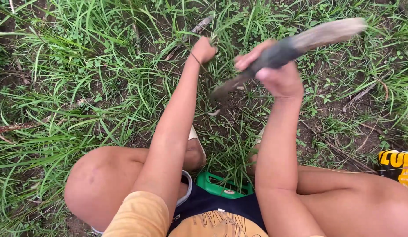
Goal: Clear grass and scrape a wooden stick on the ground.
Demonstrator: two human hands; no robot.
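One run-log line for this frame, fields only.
left hand: gripping grass tuft | right hand: holding sickle, blade tip low at grass base | person squatting | green plastic item between feet

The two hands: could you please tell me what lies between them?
In the head view, grass blades over dark soil separate the left hand from the right hand, which grips a sickle.

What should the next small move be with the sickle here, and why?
Probably draw the sickle blade toward the body through the grass clump. The left hand is closed around the top of that clump, pulling it taut, and the right hand grips the dark handle with the blade tip down near the stems by the soil, so a short pull should cut them.
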